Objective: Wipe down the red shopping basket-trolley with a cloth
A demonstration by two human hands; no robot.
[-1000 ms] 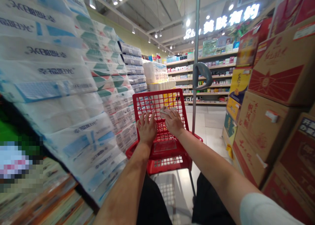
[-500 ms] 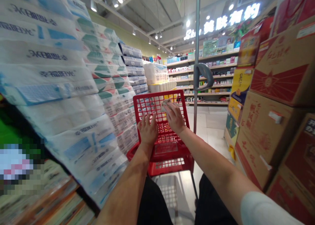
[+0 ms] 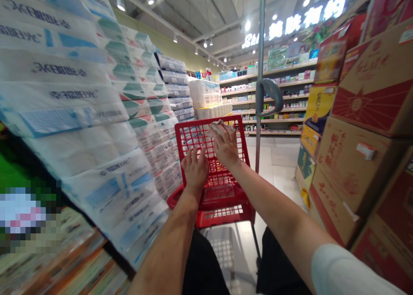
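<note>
- Your right hand (image 3: 226, 145) holds a cloth (image 3: 213, 129) at the red shopping cart (image 3: 220, 193).
- Your left hand (image 3: 195, 168), fingers spread, looks empty.
- Wiping seems underway; what remains is unclear.

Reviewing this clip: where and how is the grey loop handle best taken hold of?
Probably by the curved outer bar of the grey loop handle, coming from the right. The loop bulges to the right of the upright pole, leaving an opening a hand could wrap through. The right hand has a cloth under it, so that would likely need setting aside first.
</note>
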